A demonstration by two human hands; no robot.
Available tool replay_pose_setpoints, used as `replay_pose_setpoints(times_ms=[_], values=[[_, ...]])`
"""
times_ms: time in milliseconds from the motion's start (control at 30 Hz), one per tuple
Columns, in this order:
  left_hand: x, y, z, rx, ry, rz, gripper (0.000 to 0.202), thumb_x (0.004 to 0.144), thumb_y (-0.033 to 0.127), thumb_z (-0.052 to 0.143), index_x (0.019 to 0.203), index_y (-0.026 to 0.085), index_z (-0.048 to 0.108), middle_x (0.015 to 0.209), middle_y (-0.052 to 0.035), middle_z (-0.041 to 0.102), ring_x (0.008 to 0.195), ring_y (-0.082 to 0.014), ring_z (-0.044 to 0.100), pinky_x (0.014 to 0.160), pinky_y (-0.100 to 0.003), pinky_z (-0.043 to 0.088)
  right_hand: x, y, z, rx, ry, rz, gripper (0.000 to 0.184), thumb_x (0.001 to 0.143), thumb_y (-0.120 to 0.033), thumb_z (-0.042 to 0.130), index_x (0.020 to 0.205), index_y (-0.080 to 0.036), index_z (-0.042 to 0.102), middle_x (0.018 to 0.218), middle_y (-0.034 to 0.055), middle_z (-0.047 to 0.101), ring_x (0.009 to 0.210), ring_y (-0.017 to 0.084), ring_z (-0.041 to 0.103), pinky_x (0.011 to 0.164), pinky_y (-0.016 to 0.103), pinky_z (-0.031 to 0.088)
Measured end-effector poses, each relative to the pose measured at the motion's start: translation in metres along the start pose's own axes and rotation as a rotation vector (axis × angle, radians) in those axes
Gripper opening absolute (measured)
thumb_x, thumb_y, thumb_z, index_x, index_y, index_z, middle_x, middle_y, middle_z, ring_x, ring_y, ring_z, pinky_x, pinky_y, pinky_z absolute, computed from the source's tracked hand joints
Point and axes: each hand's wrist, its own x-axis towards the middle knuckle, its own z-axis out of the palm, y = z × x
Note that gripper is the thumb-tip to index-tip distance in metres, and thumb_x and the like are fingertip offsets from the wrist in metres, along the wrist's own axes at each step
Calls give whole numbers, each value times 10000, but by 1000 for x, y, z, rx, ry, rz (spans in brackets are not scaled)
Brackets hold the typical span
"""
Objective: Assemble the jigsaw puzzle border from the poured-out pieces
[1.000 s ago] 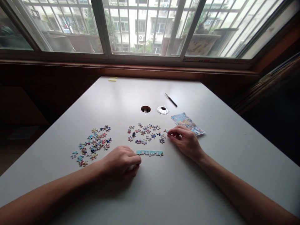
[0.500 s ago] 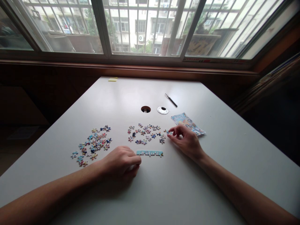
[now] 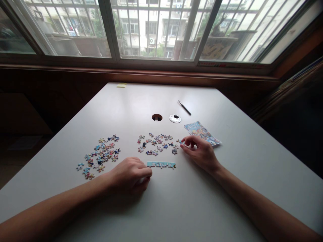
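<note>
My right hand (image 3: 199, 150) is at the right end of the middle group of jigsaw pieces (image 3: 157, 143). Thumb and forefinger pinch a light blue puzzle piece (image 3: 181, 142) there, close to the table. My left hand (image 3: 133, 173) rests with curled fingers on the tabletop; whatever may be under them is hidden. Just right of its knuckles lies a strip of joined puzzle pieces (image 3: 161, 164), light blue with a straight far edge. A denser heap of loose pieces (image 3: 103, 154) spreads beyond my left forearm.
Behind my right hand lies a colourful picture sheet (image 3: 200, 131). Farther back are a pen (image 3: 184, 107), a round metal cover (image 3: 175, 118) and a cable hole (image 3: 156, 117) in the white table (image 3: 161, 208). A yellow sticky note (image 3: 121, 85) is at the far edge, before the window.
My right hand has shifted very slightly at the same piece. My left hand and the strip have stayed where they were.
</note>
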Motion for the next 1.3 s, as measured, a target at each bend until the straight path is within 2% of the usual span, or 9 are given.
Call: replay_pose_setpoints(times_ms=[400,600,967,1167,1300], values=[[0,0,0,-5,10,9,95,831,176,490,741,206,495,613,22,548,540,-118,476,606,-271,404,1,-2,0,17,16,25,135,843,-312,678,921,-207,641,753,12,586,655,144,528,608,294,453],[0,0,-1,-6,0,6,86,824,170,495,746,206,494,615,25,547,542,-120,476,604,-278,402,0,1,0,45,-8,-6,156,846,-324,676,780,-209,594,810,36,650,647,140,510,597,298,450],[1,0,0,0,-3,5,92,831,172,493,747,206,487,616,23,553,549,-121,478,607,-274,392,0,0,0,44,-7,-30,91,843,-299,678,842,-216,640,809,31,666,664,147,524,616,303,453],[1,0,0,0,-4,4,89,828,174,493,746,207,485,618,25,550,544,-118,470,600,-276,388,-1,-3,0,62,-4,-43,163,831,-304,696,726,-217,606,834,30,706,695,158,546,646,315,453],[1,0,0,3,-1,6,88,824,171,492,743,207,487,617,24,553,544,-118,477,605,-274,393,-1,-5,-1,31,5,-64,70,833,-275,678,786,-227,659,785,20,689,697,162,555,650,313,460]])
